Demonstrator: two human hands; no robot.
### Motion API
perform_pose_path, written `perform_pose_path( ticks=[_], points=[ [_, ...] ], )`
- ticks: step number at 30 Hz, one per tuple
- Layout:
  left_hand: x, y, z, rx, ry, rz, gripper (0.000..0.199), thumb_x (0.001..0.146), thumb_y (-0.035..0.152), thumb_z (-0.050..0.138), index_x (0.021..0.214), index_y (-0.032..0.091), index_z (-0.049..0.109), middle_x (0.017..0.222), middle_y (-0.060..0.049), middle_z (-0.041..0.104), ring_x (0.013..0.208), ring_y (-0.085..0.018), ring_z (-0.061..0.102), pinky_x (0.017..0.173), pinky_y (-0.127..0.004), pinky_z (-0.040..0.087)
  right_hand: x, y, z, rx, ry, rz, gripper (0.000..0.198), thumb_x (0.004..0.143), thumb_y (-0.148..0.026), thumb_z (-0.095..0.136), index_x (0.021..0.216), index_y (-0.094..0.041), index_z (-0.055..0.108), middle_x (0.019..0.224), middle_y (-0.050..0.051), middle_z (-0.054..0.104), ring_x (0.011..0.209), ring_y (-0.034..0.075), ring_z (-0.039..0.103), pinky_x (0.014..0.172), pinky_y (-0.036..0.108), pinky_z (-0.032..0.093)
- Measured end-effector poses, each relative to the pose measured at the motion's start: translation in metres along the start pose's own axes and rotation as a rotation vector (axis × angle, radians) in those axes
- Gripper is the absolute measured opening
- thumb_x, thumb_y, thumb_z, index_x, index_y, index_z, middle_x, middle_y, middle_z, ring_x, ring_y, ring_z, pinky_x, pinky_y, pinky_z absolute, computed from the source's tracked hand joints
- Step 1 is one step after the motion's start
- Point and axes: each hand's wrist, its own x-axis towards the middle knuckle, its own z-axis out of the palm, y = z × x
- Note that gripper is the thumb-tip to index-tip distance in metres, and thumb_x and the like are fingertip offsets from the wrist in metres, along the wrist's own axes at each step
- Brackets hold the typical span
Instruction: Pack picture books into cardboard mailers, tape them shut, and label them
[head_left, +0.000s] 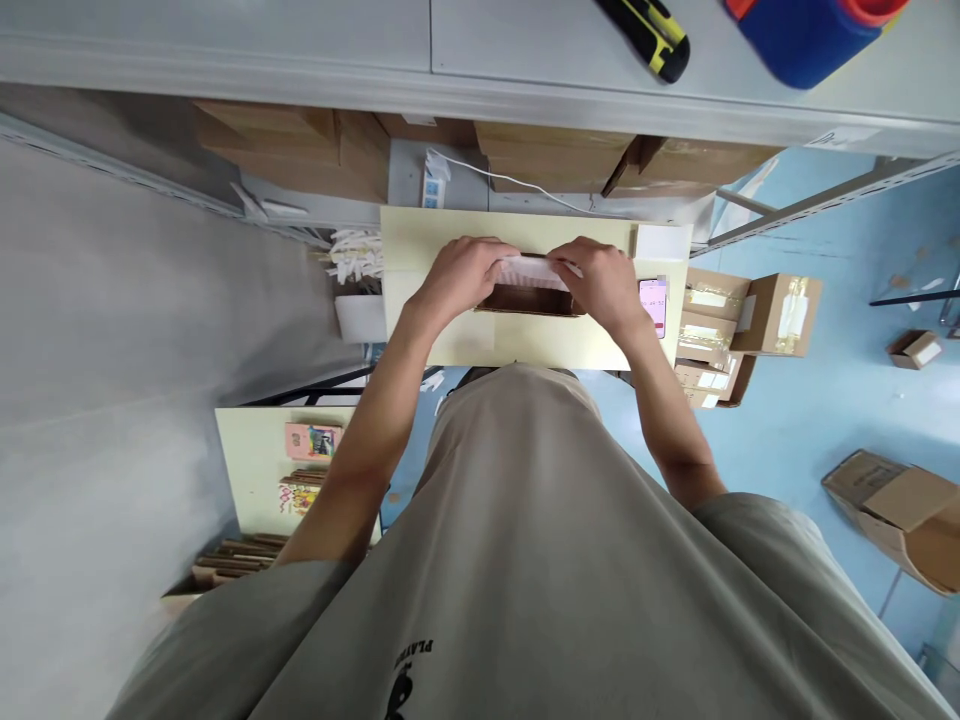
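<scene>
A small open cardboard box (525, 301) sits on the pale yellow table (442, 345) in front of me. Along its far side is a white, ribbed-looking sheet (534, 271), possibly bubble wrap. My left hand (466, 272) pinches the sheet's left end, its fingers bent over the top edge. At the other end, my right hand (600, 280) grips it the same way, with the thumb below. Both hands are right at the box, and the fingers partly cover its ends. What lies deeper in the box is in shadow.
A phone (653, 306) and a white stack (663, 243) lie on the table's right side. Several taped cartons (705, 310) stand beyond it. Above, a grey shelf (337, 40) carries a yellow-black utility knife (651, 38). Flat cards (313, 441) rest on a lower-left table.
</scene>
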Motion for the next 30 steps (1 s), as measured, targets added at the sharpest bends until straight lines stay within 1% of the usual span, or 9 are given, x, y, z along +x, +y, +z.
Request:
perform_pose_path(
  ticks=[3, 6, 12, 16, 19, 22, 25, 27, 30],
  points=[
    [0.005, -0.003, 0.021, 0.053, -0.06, -0.03, 0.047, 0.107, 0.015, 0.059, 0.14, 0.029, 0.089, 0.141, -0.006, 0.089, 0.134, -0.035, 0.081, 0.123, -0.05, 0.06, -0.004, 0.0, 0.017, -0.17, -0.123, 0.082, 0.042, 0.118, -0.019, 0.054, 0.146, -0.025, 0.086, 0.144, 0.013, 0.086, 0.123, 0.035, 0.084, 0.11, 0.051, 0.067],
    [0.009, -0.008, 0.043, 0.093, -0.116, -0.085, 0.05, 0.106, 0.013, 0.06, 0.143, 0.029, 0.089, 0.144, -0.008, 0.089, 0.138, -0.037, 0.08, 0.124, -0.052, 0.06, -0.004, 0.006, 0.035, -0.258, -0.227, 0.139, 0.05, 0.116, -0.012, 0.05, 0.151, -0.022, 0.084, 0.152, 0.016, 0.084, 0.131, 0.037, 0.081, 0.111, 0.049, 0.065],
    [0.023, -0.022, 0.074, 0.167, -0.251, -0.159, 0.05, 0.107, 0.009, 0.059, 0.144, 0.025, 0.089, 0.14, -0.013, 0.09, 0.137, -0.035, 0.082, 0.122, -0.047, 0.062, 0.01, 0.02, 0.069, -0.287, -0.359, 0.197, 0.051, 0.118, -0.01, 0.047, 0.153, -0.018, 0.083, 0.148, 0.021, 0.085, 0.13, 0.036, 0.082, 0.11, 0.046, 0.064],
    [0.032, -0.028, 0.088, 0.188, -0.326, -0.236, 0.048, 0.103, 0.005, 0.063, 0.142, 0.019, 0.089, 0.139, -0.018, 0.088, 0.139, -0.038, 0.081, 0.124, -0.049, 0.062, 0.018, 0.019, 0.077, -0.272, -0.408, 0.247, 0.051, 0.113, -0.001, 0.048, 0.147, -0.013, 0.085, 0.145, 0.026, 0.085, 0.132, 0.037, 0.083, 0.113, 0.048, 0.063],
    [0.022, -0.032, 0.09, 0.104, -0.214, -0.224, 0.05, 0.097, 0.002, 0.069, 0.141, 0.017, 0.088, 0.147, -0.02, 0.085, 0.143, -0.042, 0.078, 0.129, -0.055, 0.06, 0.007, 0.026, 0.074, -0.182, -0.285, 0.247, 0.046, 0.112, -0.003, 0.051, 0.139, -0.013, 0.087, 0.143, 0.025, 0.085, 0.128, 0.038, 0.084, 0.116, 0.053, 0.064],
    [-0.007, -0.043, 0.08, -0.032, 0.065, -0.173, 0.045, 0.099, 0.005, 0.071, 0.137, 0.022, 0.087, 0.149, -0.016, 0.083, 0.146, -0.04, 0.074, 0.133, -0.055, 0.057, -0.019, 0.045, 0.067, -0.049, -0.048, 0.255, 0.038, 0.115, -0.014, 0.055, 0.131, -0.021, 0.089, 0.139, 0.019, 0.086, 0.122, 0.036, 0.084, 0.111, 0.052, 0.067],
    [-0.039, -0.061, 0.069, -0.105, 0.319, -0.294, 0.035, 0.101, 0.016, 0.077, 0.134, 0.025, 0.084, 0.146, -0.014, 0.081, 0.137, -0.036, 0.077, 0.124, -0.05, 0.063, -0.048, 0.073, 0.061, 0.058, 0.185, 0.347, 0.031, 0.114, -0.023, 0.061, 0.134, -0.022, 0.085, 0.14, 0.017, 0.081, 0.121, 0.033, 0.082, 0.108, 0.05, 0.07],
    [-0.054, -0.071, 0.067, -0.168, 0.385, -0.426, 0.037, 0.1, 0.022, 0.082, 0.137, 0.024, 0.079, 0.147, -0.015, 0.079, 0.123, -0.032, 0.081, 0.109, -0.044, 0.069, -0.061, 0.087, 0.062, 0.117, 0.251, 0.44, 0.034, 0.112, -0.027, 0.065, 0.14, -0.019, 0.081, 0.143, 0.019, 0.079, 0.115, 0.03, 0.083, 0.104, 0.049, 0.072],
    [-0.063, -0.073, 0.074, -0.311, 0.34, -0.497, 0.039, 0.1, 0.024, 0.083, 0.138, 0.021, 0.075, 0.141, -0.014, 0.082, 0.11, -0.025, 0.083, 0.097, -0.036, 0.07, -0.068, 0.092, 0.069, 0.246, 0.252, 0.486, 0.039, 0.111, -0.035, 0.067, 0.145, -0.019, 0.079, 0.143, 0.018, 0.082, 0.103, 0.026, 0.083, 0.098, 0.048, 0.074]
  ],
)
